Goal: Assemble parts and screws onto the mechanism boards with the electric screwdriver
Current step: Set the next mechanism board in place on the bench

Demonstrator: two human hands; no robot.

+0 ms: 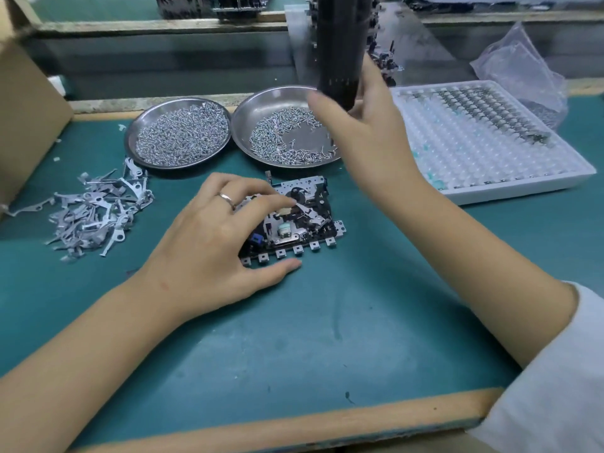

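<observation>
Green-topped table (327, 338) with a wooden front edge.
On it lie a mechanism board (304, 220) at centre, a heap of flat metal parts (98, 210) to the left, two steel dishes of screws (179, 132) (281, 132) side by side behind, and a white compartment tray (483, 145) at right.

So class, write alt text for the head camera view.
The left hand steadies a mechanism board on a green mat while the right hand grips a black electric screwdriver above two screw dishes.
</observation>
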